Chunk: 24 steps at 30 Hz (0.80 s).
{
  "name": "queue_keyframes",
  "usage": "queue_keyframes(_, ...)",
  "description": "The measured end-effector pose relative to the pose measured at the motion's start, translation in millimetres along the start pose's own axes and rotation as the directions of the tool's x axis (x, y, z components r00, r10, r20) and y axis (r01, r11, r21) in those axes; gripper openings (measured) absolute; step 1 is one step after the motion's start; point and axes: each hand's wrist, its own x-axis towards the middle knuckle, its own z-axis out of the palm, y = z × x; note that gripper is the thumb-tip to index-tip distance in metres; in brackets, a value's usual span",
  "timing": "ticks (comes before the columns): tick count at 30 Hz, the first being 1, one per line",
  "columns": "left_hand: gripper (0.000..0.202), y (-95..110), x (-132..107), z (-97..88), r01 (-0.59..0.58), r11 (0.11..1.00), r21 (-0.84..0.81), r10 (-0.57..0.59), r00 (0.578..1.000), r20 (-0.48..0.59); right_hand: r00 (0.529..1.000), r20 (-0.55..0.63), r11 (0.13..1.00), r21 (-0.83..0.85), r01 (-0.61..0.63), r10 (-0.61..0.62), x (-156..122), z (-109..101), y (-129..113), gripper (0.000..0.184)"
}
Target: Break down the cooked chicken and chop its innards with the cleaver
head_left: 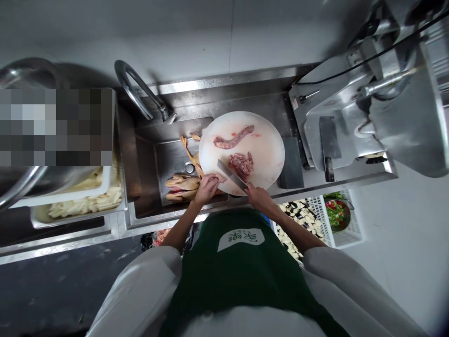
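A round white cutting board rests over the right part of a steel sink. On it lie a long strip of raw meat and a pile of cut meat pieces. My right hand is closed round the handle of a cleaver, whose blade points left over the board's near edge. My left hand has its fingers curled down on a small piece of meat at the board's near left edge, beside the blade.
A plucked whole bird lies in the sink under a curved tap. Trays of pale cut strips stand left. A second cleaver lies on a steel machine at right. Crates of cubed vegetables and a bowl of greens sit below.
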Motion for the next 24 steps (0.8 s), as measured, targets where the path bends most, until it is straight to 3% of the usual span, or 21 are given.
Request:
queue_keyframes(5, 0.016, 3.8, 15.2, 8.1, -0.023, 1.000, 0.003, 0.023, 0.997, 0.071, 1.000, -0.013, 0.999, -0.053, 0.002, -0.002, 1.4, 2.1, 3.2, 0.036)
queue_keyframes(11, 0.027, 16.3, 40.2, 9.8, -0.072, 0.996, 0.046, 0.063, 0.983, 0.175, 1.000, -0.024, 0.999, -0.039, -0.002, 0.001, 1.7, 2.4, 12.5, 0.034)
queue_keyframes(18, 0.020, 18.9, 69.1, -0.8, -0.143, 0.986, 0.089, 0.092, 0.898, 0.430, 0.996, -0.047, 0.996, 0.035, -0.080, 0.081, 2.1, 0.3, 24.3, 0.030)
queue_keyframes(24, 0.018, 22.5, 74.4, 8.1, -0.139, 0.987, 0.075, 0.101, 0.920, 0.378, 0.995, -0.036, 0.994, 0.060, -0.096, 0.098, 0.7, 3.0, 21.7, 0.031)
